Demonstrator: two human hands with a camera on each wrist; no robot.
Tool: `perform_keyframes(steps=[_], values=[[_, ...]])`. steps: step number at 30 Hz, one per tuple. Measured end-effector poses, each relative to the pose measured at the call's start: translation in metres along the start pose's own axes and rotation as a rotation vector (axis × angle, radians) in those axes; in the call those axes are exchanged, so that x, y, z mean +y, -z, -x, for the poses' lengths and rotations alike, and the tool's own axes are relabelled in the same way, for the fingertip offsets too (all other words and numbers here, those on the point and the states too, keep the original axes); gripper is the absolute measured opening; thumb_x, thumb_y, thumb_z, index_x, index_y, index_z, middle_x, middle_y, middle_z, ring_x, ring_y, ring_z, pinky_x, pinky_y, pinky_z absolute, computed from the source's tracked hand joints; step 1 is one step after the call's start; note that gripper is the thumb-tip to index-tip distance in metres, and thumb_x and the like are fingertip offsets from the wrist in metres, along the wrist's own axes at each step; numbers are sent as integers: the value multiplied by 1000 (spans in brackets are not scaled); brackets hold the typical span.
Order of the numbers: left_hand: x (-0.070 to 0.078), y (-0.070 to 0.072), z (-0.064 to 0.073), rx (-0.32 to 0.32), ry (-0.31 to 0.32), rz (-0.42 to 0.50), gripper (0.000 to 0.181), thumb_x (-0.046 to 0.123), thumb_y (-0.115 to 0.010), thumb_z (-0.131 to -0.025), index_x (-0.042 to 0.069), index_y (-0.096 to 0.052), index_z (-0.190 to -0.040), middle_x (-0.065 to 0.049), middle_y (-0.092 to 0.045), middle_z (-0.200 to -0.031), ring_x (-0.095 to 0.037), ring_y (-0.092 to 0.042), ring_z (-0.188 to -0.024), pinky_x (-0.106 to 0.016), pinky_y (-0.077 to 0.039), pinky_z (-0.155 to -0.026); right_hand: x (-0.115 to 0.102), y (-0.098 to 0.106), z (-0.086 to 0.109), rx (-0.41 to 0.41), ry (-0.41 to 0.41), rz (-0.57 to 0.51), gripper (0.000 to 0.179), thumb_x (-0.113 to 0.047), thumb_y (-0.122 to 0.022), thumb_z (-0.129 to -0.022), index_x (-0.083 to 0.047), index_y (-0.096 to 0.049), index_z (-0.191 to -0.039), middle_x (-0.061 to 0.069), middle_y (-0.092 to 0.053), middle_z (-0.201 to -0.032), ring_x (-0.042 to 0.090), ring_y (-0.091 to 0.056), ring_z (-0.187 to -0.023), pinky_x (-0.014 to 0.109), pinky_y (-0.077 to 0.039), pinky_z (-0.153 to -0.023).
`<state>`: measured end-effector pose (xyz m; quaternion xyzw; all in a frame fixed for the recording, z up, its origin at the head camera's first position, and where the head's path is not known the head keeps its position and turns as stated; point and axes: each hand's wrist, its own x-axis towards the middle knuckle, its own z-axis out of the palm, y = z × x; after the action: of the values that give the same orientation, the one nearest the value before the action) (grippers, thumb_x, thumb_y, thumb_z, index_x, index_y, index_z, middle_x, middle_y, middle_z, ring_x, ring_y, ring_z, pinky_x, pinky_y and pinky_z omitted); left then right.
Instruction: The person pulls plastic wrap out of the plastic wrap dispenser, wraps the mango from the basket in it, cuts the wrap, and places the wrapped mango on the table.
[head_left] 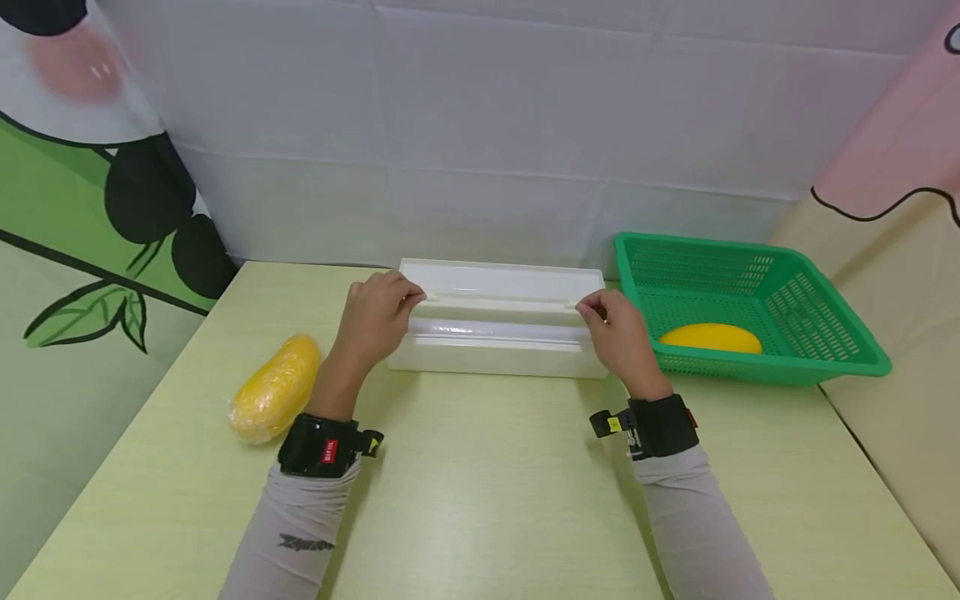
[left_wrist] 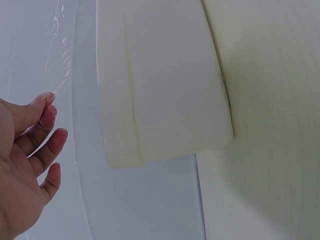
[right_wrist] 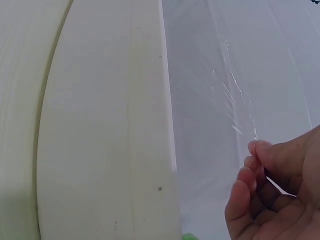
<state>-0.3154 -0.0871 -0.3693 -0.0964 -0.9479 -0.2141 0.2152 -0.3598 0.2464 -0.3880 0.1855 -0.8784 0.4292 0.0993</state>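
A long white cling film dispenser (head_left: 498, 358) lies on the table with its lid (head_left: 498, 275) raised at the back. Clear film (left_wrist: 65, 65) stretches between the two hands above it, its creases catching the light. My left hand (head_left: 378, 315) pinches one corner of the film between thumb and fingertips, near the dispenser's left end. At the right end, my right hand (head_left: 621, 340) pinches the other corner the same way. In the right wrist view, film (right_wrist: 231, 100) fans out from those fingertips, beyond the dispenser's white side.
Left of the left forearm lies a yellow, mango-shaped item (head_left: 276, 390) wrapped in shiny film. A green plastic basket (head_left: 840, 325) stands at the right with a smooth yellow item (head_left: 712, 337) inside. A pale cloth wall (head_left: 495, 117) rises behind the table.
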Motion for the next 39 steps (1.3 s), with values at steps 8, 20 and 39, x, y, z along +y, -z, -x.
perform_keyframes(steps=[8, 20, 39], values=[[-1, 0, 0, 59, -28, -4, 11, 10, -66, -96, 3, -74, -99, -9, -68, -93, -30, -60, -92, -48, -41, -81, -5, 0, 0, 44, -2, -21, 18, -9, -55, -103, 5, -63, -108, 20, -59, -104, 31, -50, -91, 39, -41, -80], [5, 5, 1, 145, -44, -5, 13, 12, -67, -95, 1, -74, -98, -11, -66, -89, -31, -59, -87, -47, -41, -78, -11, 3, 1, 89, 12, -37, 17, -10, -56, -102, 5, -62, -107, 19, -59, -106, 31, -52, -92, 38, -43, -81], [12, 11, 1, 268, -119, 31, 12, 10, -68, -94, -2, -72, -94, -12, -66, -88, -32, -58, -84, -49, -40, -76, -19, 9, 3, 129, 46, -46, 19, -12, -56, -102, 5, -63, -107, 19, -60, -104, 31, -55, -92, 37, -43, -76]])
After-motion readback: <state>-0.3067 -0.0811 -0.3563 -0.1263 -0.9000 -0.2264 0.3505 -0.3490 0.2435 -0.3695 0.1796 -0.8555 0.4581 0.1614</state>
